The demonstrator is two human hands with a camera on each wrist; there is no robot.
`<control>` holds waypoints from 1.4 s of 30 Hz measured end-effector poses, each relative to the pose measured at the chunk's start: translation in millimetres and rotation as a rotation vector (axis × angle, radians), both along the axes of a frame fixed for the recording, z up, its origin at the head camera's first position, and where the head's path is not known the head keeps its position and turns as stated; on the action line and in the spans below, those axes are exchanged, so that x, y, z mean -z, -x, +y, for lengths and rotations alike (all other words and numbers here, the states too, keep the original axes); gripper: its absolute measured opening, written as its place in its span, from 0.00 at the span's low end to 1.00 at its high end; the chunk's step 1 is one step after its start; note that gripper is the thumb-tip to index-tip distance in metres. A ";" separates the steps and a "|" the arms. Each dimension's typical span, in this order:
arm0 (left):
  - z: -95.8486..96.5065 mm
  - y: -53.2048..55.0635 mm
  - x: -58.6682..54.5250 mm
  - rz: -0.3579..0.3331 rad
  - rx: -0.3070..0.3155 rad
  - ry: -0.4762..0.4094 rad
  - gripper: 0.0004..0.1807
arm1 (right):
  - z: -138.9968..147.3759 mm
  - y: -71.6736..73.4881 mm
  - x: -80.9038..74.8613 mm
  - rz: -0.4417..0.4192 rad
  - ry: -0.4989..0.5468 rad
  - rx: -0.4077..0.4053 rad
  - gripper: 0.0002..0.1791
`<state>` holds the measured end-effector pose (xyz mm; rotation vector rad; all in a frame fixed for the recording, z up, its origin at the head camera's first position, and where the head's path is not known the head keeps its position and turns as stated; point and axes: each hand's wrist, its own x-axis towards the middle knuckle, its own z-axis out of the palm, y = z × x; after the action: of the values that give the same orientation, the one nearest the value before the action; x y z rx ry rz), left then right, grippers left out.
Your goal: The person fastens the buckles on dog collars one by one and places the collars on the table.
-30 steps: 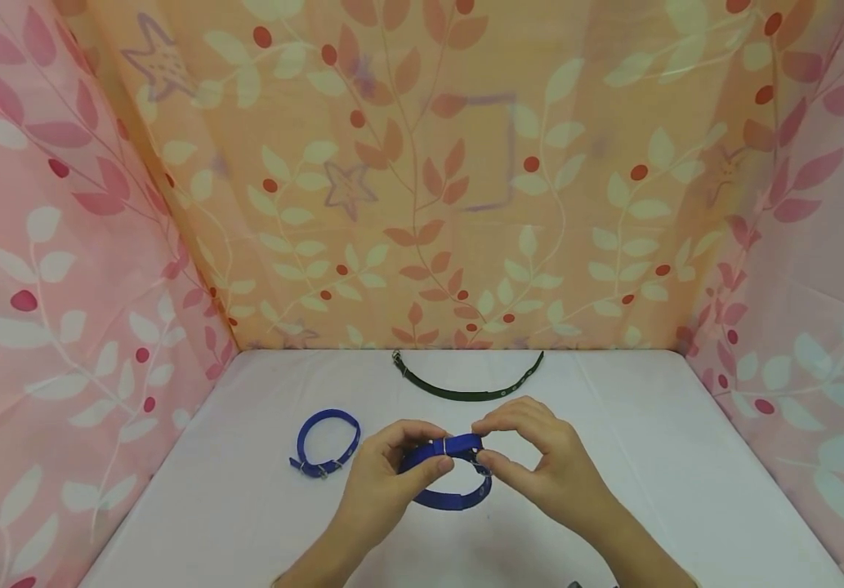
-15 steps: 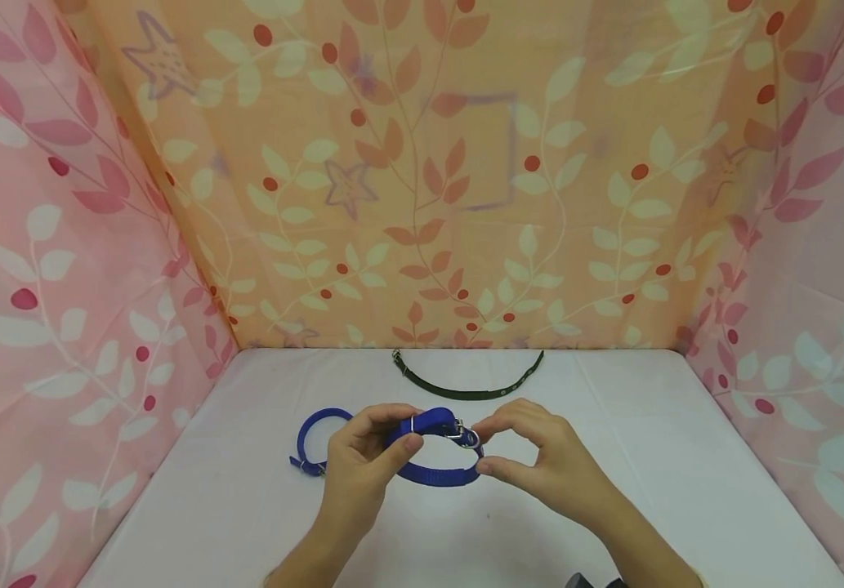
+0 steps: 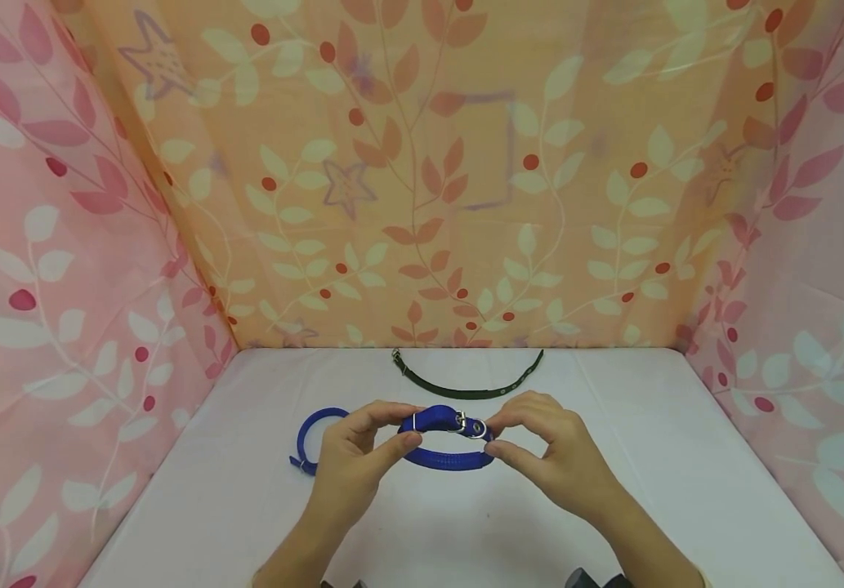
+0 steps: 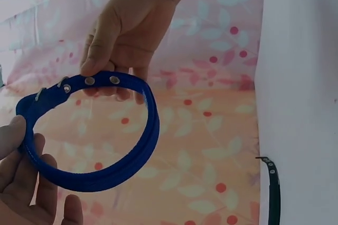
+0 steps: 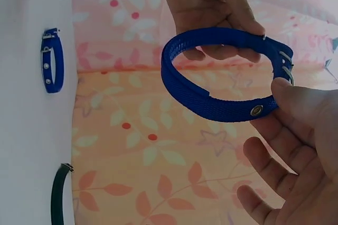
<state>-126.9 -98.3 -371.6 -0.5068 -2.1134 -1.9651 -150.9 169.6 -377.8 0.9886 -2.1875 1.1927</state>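
A blue collar, fastened into a loop, is held up above the table between both hands. My left hand pinches its left end, by the metal keeper. On the right, the thumb and fingers of my right hand pinch the strap just past the silver buckle and D-ring. Metal eyelets dot the strap in the left wrist view. A second blue collar, also looped, lies on the table behind my left hand, which partly hides it.
A dark green collar lies unfastened in a curve at the back of the white table. Patterned cloth walls the table at the back and both sides. Dark objects poke in at the bottom edge.
The held collar has been lifted and turned, so its buckle and D-ring now face up. My left hand has moved left, partly covering the other blue collar; my right hand stays on the strap.
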 end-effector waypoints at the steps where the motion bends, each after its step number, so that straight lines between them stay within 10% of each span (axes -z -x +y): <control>1: -1.1 0.6 -0.2 0.008 0.002 0.015 0.13 | 0.4 0.5 0.1 0.015 0.001 0.002 0.17; 22: -18.6 10.7 -1.2 0.128 -0.162 0.280 0.13 | 9.5 9.9 -2.0 0.225 -0.067 0.051 0.15; 37: -36.8 14.5 -12.9 0.124 -0.091 0.413 0.10 | 9.3 13.8 -7.6 0.344 0.036 0.000 0.11; 42: -36.7 16.7 -9.9 -0.040 0.028 0.477 0.15 | 7.8 14.3 -7.0 0.412 0.065 -0.026 0.12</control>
<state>-143.6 -135.0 -361.6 -0.5790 -2.6192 -1.4820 -165.2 177.4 -370.8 1.1247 -1.8072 0.9619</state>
